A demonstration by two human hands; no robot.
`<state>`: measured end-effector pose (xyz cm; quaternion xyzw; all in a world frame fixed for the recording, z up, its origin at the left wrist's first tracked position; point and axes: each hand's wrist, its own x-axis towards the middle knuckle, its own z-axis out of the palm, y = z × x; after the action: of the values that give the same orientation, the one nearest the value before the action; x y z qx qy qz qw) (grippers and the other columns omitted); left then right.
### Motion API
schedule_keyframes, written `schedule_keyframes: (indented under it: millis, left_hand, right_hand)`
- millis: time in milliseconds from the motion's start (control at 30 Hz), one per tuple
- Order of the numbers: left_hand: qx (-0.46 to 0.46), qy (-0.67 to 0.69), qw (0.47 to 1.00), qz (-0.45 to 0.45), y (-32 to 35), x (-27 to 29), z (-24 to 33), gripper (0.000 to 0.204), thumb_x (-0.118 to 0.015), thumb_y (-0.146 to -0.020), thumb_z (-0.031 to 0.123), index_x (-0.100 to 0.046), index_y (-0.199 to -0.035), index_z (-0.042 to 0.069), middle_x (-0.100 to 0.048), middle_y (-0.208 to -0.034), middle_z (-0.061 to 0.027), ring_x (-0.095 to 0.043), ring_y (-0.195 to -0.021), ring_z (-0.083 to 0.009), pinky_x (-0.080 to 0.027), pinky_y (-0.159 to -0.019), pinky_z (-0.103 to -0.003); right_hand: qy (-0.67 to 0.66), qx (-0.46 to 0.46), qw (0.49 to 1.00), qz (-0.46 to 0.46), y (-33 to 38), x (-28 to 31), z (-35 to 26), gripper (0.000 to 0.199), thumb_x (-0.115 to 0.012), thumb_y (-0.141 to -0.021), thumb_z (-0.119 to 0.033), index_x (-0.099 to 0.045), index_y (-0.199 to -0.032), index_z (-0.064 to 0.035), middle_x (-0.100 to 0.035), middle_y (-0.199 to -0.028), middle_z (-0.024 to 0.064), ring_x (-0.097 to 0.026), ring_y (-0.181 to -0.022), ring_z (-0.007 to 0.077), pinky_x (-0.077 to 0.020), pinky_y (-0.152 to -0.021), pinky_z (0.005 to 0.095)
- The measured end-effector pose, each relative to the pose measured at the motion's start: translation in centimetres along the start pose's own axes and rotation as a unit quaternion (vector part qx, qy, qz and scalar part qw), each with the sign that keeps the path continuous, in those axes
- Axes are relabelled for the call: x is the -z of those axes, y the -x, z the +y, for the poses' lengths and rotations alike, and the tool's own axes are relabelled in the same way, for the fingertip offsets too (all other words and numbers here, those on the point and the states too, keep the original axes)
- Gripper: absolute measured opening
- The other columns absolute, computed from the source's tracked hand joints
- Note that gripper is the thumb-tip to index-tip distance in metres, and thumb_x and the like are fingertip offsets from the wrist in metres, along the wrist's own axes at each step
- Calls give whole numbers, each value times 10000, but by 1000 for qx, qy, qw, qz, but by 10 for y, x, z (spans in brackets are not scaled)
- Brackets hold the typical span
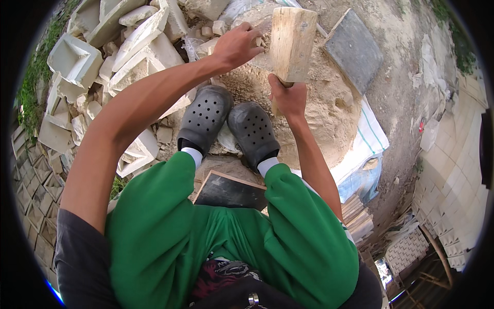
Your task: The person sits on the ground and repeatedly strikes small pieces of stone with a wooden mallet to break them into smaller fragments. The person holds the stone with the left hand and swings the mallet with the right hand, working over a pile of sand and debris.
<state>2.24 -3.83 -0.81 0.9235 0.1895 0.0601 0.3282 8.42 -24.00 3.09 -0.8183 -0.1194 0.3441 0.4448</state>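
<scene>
My right hand (289,97) is closed round the handle of a wooden mallet (292,44), whose thick, pale block head stands up above the fist. Beyond my shoes, my left hand (235,46) reaches over the near-left edge of a heap of crumbled beige powder (329,113). Its thumb and fingers are apart, and I see nothing held between them. A flat grey square slab (354,50) lies tilted at the far right of the heap, beside the mallet head.
Broken white box-shaped pieces (77,61) are piled at the left. A white sack (371,131) lies under the heap's right edge. My grey clogs (206,110) are close to the powder, with a dark wood-edged board (231,191) behind them. Patterned tiles (38,177) stand at the lower left.
</scene>
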Motion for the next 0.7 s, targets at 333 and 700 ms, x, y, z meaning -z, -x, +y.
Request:
schedule_keyframes:
  millis: [333, 700]
  left_hand:
    - [-25, 23, 999, -5, 9, -5, -14, 386, -734, -900, 306, -701, -1240, 125, -629, -1175, -74, -673, -923, -259, -551, -839, -405]
    - [-37, 10, 995, 94, 10, -23, -11, 350, -746, -890, 298, -729, -1207, 152, -635, -1084, -106, -628, -1026, -304, -526, -887, -413]
  right_hand:
    - [65, 19, 998, 21, 1, 9, -1, 415, -746, -810, -299, -696, -1041, 41, -724, -741, 149, -714, -577, 237, -555, -629, 382]
    - [72, -110, 989, -66, -4, 3, 8, 394, -776, -834, -314, -673, -1025, 15, -684, -686, 85, -670, -559, 182, -536, -585, 344]
